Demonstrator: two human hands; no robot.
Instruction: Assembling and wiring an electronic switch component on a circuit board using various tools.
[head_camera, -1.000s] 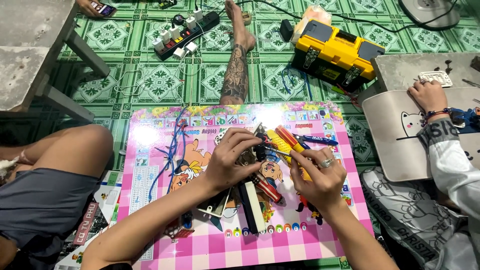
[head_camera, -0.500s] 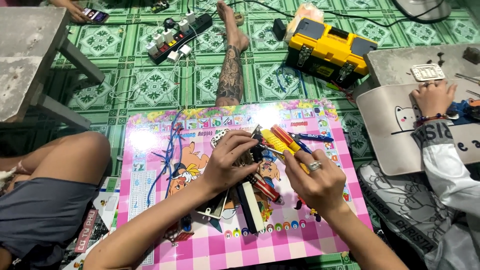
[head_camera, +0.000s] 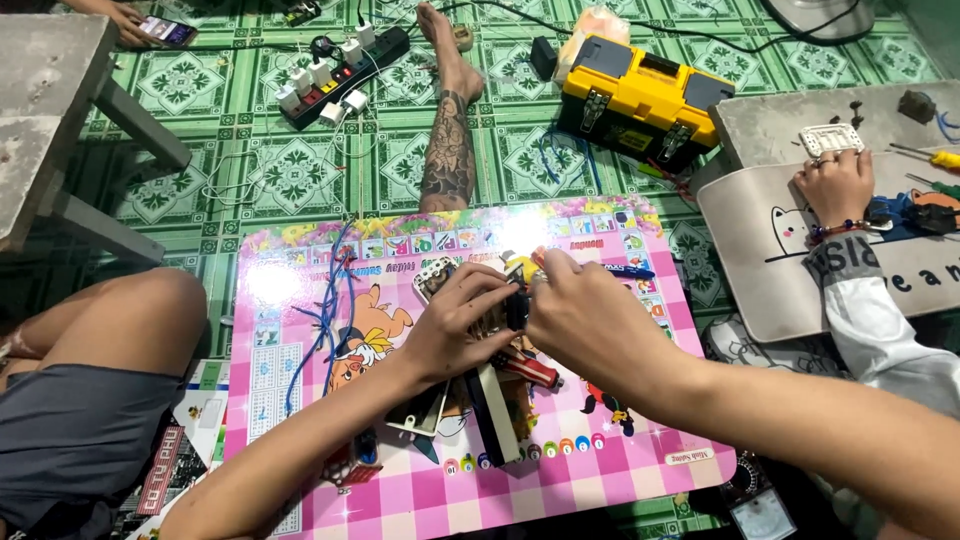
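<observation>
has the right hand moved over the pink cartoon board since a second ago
Yes. The right hand has shifted left across the pink cartoon-printed board, closing on the left hand; the two now touch.

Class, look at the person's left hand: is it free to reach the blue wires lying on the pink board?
Probably not yet: the left hand grips a small part against the right hand. The blue wires lie uncovered on the pink board just beside it.

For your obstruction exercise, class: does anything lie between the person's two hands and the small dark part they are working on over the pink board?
Nothing visible does. The left hand and right hand already meet around the small dark part above the pink board, fingers touching it. The blue wires lie off to the left.
</observation>
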